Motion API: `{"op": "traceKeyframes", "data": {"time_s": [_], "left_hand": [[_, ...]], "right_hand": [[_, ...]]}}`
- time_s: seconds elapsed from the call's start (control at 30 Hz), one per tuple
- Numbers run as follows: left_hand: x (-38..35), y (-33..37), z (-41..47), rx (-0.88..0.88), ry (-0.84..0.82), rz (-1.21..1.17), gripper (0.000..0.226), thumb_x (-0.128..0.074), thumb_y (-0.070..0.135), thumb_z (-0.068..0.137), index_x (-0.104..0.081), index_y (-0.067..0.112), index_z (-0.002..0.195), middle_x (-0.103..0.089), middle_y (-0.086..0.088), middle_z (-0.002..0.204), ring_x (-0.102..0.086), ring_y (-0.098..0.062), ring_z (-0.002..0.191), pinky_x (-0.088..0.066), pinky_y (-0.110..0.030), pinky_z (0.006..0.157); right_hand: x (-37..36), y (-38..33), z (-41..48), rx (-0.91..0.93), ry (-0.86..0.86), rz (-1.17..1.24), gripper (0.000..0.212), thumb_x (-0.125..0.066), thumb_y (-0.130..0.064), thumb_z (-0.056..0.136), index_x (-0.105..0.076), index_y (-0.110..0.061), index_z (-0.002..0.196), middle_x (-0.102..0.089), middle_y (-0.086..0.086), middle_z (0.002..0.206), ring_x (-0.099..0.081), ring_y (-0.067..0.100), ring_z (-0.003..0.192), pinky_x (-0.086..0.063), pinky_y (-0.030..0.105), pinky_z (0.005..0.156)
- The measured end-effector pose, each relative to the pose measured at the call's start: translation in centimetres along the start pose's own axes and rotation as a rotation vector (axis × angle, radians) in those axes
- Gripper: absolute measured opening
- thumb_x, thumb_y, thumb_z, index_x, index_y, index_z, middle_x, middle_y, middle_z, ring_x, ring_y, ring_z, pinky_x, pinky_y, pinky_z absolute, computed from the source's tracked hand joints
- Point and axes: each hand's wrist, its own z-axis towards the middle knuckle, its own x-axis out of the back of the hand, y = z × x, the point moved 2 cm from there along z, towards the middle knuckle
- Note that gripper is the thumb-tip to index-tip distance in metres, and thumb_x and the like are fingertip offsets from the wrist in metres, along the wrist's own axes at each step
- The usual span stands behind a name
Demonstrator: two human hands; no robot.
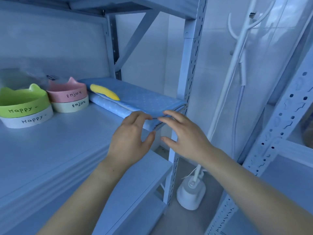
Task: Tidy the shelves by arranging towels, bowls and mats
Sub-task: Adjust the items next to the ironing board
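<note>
Green bowl (23,100) clipped by left edge, coat stand (237,54) top cropped

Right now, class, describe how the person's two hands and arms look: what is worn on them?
Both the left hand and right hand are bare: no gloves, rings or watch show. The left forearm and right forearm carry no sleeve in view.

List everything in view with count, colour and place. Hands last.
green bowl: 1, green, shelf left, stacked on white bowl
white bowl: 1, white, under green bowl
pink bowl: 1, pink, stacked on cream bowl
cream bowl: 1, cream, right of white bowl
folded cloth: 1 pile, blue with yellow patch, shelf right end
shelf: 1, pale, under everything
coat stand: 1, white, floor right
left hand: open, at cloth's front edge
right hand: open, beside it
</note>
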Motion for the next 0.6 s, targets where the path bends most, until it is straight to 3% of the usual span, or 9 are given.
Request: {"op": "traceKeyframes", "data": {"time_s": [0.17, 0.3, 0.37, 0.5, 0.6], "left_hand": [[-4.3, 0.4, 5.6, -0.012, -0.036, 0.083, 0.053, -0.063, 0.031, 0.082, -0.050, 0.014, 0.130, -0.048, -0.006, 0.135, -0.043, -0.024, 0.126, -0.039, -0.034, 0.097], [-8.3, -0.7, 8.0, 0.096, -0.212, 0.329, 0.074, -0.049, 0.055, 0.084, -0.024, 0.021, 0.146, -0.027, -0.007, 0.151, -0.022, -0.023, 0.140, -0.014, -0.042, 0.114], [-9.3, -1.5, 8.6, 0.122, -0.249, 0.437, 0.078, -0.045, 0.063, 0.082, -0.022, 0.025, 0.146, -0.025, -0.004, 0.152, -0.020, -0.022, 0.140, -0.008, -0.043, 0.115], [-10.3, -1.9, 10.1, 0.154, -0.243, 0.447, 0.078, -0.046, 0.068, 0.079, -0.034, 0.025, 0.142, -0.036, -0.005, 0.148, -0.030, -0.023, 0.137, -0.018, -0.041, 0.112], [-11.1, -1.7, 11.0, 0.179, -0.206, 0.468, 0.070, -0.048, 0.065, 0.080, -0.043, 0.024, 0.137, -0.045, -0.006, 0.142, -0.040, -0.025, 0.131, -0.026, -0.037, 0.107]], "right_hand": [[-0.7, 5.9, 2.6, 0.014, -0.043, -0.012, 0.059, -0.062, -0.040, 0.085, -0.040, -0.023, 0.137, -0.030, -0.005, 0.150, -0.033, 0.011, 0.134, -0.043, 0.033, 0.094], [-1.7, 10.2, 3.9, 0.017, -0.010, -0.003, 0.058, -0.061, -0.039, 0.086, -0.041, -0.019, 0.136, -0.032, -0.004, 0.149, -0.032, 0.013, 0.135, -0.045, 0.034, 0.094], [-2.6, 11.6, 5.1, 0.048, -0.002, 0.006, 0.057, -0.060, -0.040, 0.086, -0.042, -0.018, 0.136, -0.034, -0.001, 0.148, -0.035, 0.015, 0.134, -0.046, 0.033, 0.092], [-4.7, 13.1, 7.9, 0.154, -0.011, 0.041, 0.049, -0.057, -0.035, 0.090, -0.048, -0.010, 0.131, -0.040, 0.008, 0.144, -0.043, 0.023, 0.129, -0.050, 0.033, 0.084], [-6.2, 14.5, 9.9, 0.244, -0.048, 0.088, 0.047, -0.053, -0.031, 0.092, -0.047, -0.007, 0.132, -0.042, 0.010, 0.142, -0.042, 0.026, 0.130, -0.042, 0.036, 0.099]]}}
